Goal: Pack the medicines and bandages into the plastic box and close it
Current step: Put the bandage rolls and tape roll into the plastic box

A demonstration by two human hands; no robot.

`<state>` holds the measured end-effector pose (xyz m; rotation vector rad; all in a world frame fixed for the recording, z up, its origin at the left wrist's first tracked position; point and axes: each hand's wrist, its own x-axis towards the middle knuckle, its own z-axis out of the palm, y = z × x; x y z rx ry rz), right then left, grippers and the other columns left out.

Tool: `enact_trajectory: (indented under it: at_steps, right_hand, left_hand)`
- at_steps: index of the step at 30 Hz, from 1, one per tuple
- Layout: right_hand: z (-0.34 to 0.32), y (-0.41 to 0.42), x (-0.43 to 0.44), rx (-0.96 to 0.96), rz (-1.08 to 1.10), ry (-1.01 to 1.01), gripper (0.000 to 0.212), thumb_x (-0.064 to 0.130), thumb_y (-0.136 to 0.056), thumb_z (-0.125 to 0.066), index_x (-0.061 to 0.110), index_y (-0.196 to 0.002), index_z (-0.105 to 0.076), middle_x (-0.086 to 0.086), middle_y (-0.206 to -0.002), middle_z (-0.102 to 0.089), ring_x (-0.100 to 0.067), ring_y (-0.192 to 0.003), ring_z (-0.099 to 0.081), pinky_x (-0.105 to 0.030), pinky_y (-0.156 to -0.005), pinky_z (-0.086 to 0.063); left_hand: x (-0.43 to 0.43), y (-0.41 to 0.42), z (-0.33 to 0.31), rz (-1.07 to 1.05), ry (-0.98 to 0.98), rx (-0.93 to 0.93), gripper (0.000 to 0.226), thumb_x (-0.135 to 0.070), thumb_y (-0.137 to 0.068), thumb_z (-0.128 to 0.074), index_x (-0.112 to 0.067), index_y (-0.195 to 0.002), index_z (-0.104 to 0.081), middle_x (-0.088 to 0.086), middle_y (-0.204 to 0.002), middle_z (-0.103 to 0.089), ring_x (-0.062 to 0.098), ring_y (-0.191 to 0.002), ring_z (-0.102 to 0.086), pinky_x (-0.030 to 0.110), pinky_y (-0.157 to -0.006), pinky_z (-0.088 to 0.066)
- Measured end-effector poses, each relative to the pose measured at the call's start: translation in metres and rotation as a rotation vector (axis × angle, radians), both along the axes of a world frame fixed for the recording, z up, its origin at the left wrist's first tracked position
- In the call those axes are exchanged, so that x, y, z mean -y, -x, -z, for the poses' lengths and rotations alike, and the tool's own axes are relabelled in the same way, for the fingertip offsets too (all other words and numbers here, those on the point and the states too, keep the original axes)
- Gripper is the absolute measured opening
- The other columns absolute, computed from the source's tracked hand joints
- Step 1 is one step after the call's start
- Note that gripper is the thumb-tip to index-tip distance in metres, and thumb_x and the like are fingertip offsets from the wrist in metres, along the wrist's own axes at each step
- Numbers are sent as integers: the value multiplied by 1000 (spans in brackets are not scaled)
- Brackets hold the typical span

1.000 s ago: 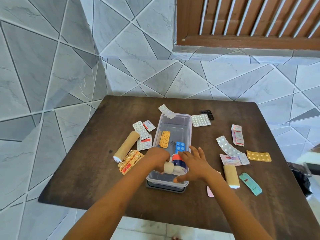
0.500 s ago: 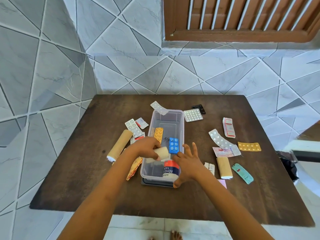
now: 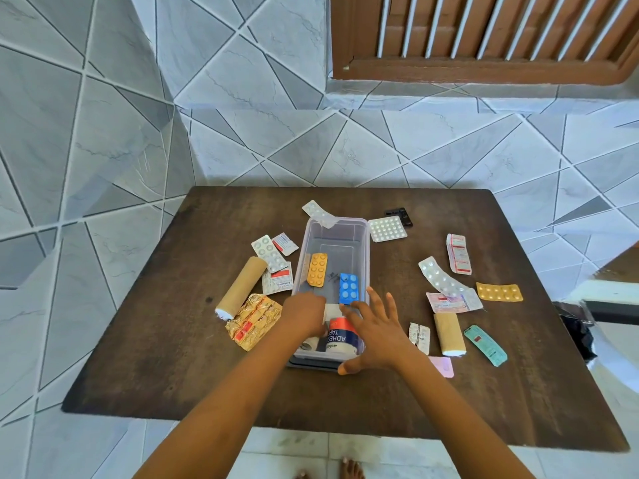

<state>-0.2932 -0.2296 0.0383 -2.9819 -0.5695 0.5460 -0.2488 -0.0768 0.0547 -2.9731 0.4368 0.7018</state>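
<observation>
A clear plastic box point(image 3: 364, 236) stands mid-table on a dark lid point(image 3: 313, 364). Inside lie an orange blister strip point(image 3: 317, 270), a blue blister strip point(image 3: 348, 288) and an adhesive tape roll point(image 3: 340, 338). My left hand point(image 3: 306, 314) reaches into the box's near end, shut on a small white bandage roll point(image 3: 332, 311). My right hand point(image 3: 375, 326) rests open on the box's near right rim, fingers spread. Brown bandage rolls lie left point(image 3: 242, 288) and right point(image 3: 448, 333) of the box.
Loose packs surround the box on the wooden table point(image 3: 173, 340): a gold foil pack point(image 3: 254, 321), white blister strips point(image 3: 387, 229), point(image 3: 439, 276), point(image 3: 269, 253), a yellow strip point(image 3: 499, 292), a teal strip point(image 3: 485, 345), a red-white pack point(image 3: 458, 254). Tiled wall stands behind.
My left hand has lowered the small white roll back into the box's near end, beside the tape roll. My right hand stays at the rim. The camera view shifted.
</observation>
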Motion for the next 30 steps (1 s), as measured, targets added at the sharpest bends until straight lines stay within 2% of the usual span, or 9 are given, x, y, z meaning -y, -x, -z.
enact_trajectory:
  at_steps: [5,10,12,14,16,18,21,26,30]
  right_hand:
    - [3,1,1,10,36,-22,97,66,-69,-61,30,-145,-14,-4,-158,-3,-32,-143,19,-55,-109,22]
    - [8,-2,1,-18,38,-20,103,71,-67,-58,32,-146,-6,-4,-159,6,-32,-142,22,-56,-109,21]
    - [11,-4,1,-52,66,-116,116,89,-53,-43,33,-145,-1,-2,-158,12,-30,-141,25,-53,-109,22]
    - [14,-6,0,6,142,-276,127,99,-38,-11,33,-145,6,0,-158,16,-23,-139,27,-46,-109,21]
    - [19,-8,-3,115,247,-383,122,96,-44,2,27,-144,12,-1,-158,14,-15,-138,23,-39,-111,16]
    - [23,-9,-7,152,349,-471,104,85,-68,-15,19,-145,10,-3,-158,10,-17,-144,11,-37,-117,5]
    - [28,-6,-10,154,405,-534,82,48,-90,-45,16,-145,6,-2,-158,5,-18,-146,-1,-33,-118,-3]
    - [35,-6,-9,193,407,-587,71,50,-83,-31,30,-136,12,11,-149,11,-4,-136,5,-28,-114,-3]
    - [39,-7,-9,225,407,-601,66,54,-85,-27,32,-135,10,13,-147,9,-5,-138,3,-29,-115,-3]
  left_hand:
    - [-6,-13,4,-17,70,-110,39,-22,-88,-59,-8,-124,-53,16,-132,-49,28,-116,-53,36,-94,-46]
    - [-6,-6,3,-22,137,-87,47,-25,-83,-66,-8,-124,-51,14,-128,-53,27,-115,-53,35,-93,-45]
    - [-14,-10,-5,-111,287,-36,44,-23,-83,-67,-10,-123,-54,12,-125,-58,26,-112,-56,35,-92,-47]
    - [-34,-20,-17,-286,452,131,30,-18,-86,-61,-12,-115,-61,11,-115,-66,25,-102,-63,36,-87,-52]
    - [-64,-33,-20,-444,448,368,23,-20,-88,-56,-15,-109,-63,8,-110,-69,25,-97,-65,37,-82,-55]
    - [-92,-42,-14,-567,327,407,28,-26,-88,-56,-18,-115,-59,7,-115,-66,26,-103,-63,39,-82,-55]
    - [-117,-43,9,-688,167,175,49,-30,-84,-61,-18,-129,-45,12,-123,-59,31,-111,-58,43,-87,-52]
    - [-123,-42,29,-778,184,195,52,-28,-84,-61,-19,-130,-41,13,-118,-62,32,-105,-62,41,-83,-52]
    - [-103,-52,-1,-748,546,391,49,-29,-85,-60,-17,-126,-36,15,-110,-62,33,-87,-65,40,-72,-56]
